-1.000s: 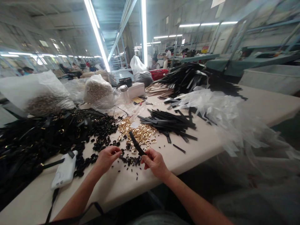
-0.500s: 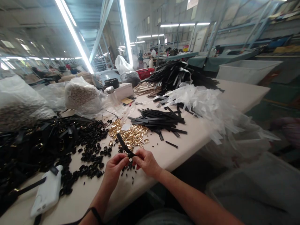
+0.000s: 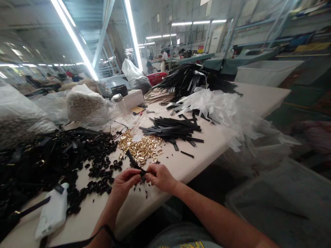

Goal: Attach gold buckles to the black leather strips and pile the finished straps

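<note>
A short black strap (image 3: 132, 159) is pinched between my two hands at the table's front edge, one end pointing up and away. My left hand (image 3: 126, 181) grips it with thumb and fingers from the left. From the right, my right hand (image 3: 160, 177) is closed on its near end, fingertips almost meeting the left ones. Just beyond lies a heap of gold buckles (image 3: 141, 146). Small black loops (image 3: 102, 181) are strewn left of my hands, and tiny black bits (image 3: 146, 193) lie beneath them. What sits between the fingertips is too small to make out.
Cut black strips (image 3: 173, 130) are piled behind the buckles, near clear plastic sheets (image 3: 214, 106). Finished-looking buckled straps (image 3: 33, 162) heap at left, beside a white power bank or phone (image 3: 53, 212). A bottle (image 3: 120, 103), filled bags (image 3: 84, 103) and a grey bin (image 3: 266, 72) stand farther back.
The view has shifted slightly. Both hands stay together on the strap, whose free end now tilts lower and more to the left.
</note>
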Demonstrator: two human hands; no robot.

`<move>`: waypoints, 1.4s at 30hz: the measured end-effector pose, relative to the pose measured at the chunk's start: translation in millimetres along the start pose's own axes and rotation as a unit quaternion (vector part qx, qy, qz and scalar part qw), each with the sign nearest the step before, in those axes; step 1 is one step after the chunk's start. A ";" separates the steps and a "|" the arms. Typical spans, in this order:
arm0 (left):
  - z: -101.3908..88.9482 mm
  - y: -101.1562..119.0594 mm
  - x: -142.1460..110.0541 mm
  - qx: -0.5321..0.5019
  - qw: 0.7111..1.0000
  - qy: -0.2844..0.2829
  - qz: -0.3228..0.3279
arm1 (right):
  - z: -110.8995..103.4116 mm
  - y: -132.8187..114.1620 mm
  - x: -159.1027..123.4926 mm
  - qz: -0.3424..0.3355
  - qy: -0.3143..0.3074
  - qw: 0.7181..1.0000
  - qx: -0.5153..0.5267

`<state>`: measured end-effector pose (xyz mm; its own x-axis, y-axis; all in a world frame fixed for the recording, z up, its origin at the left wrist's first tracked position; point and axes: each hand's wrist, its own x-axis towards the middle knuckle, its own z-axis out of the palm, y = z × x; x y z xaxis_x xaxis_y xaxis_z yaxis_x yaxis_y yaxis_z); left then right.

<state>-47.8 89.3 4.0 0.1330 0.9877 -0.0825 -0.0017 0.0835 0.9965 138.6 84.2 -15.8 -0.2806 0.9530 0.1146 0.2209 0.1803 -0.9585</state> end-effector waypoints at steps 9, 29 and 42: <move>-1.0 -2.0 -2.2 0.011 1.000 -0.019 0.005 | 0.5 -1.0 1.5 -0.045 0.045 0.995 -0.082; -1.4 -21.2 -0.6 0.123 0.985 -0.001 0.122 | 0.1 -4.3 4.8 -0.047 0.085 0.992 -0.085; -4.4 -10.5 0.7 0.171 0.973 -0.044 0.151 | -3.6 -6.5 1.4 -0.049 0.009 0.993 -0.110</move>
<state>-52.1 89.7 -6.5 0.2613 0.9442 0.2008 0.2737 -0.2719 0.9226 140.1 85.2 -8.5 -0.2949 0.9322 0.2100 0.3927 0.3186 -0.8627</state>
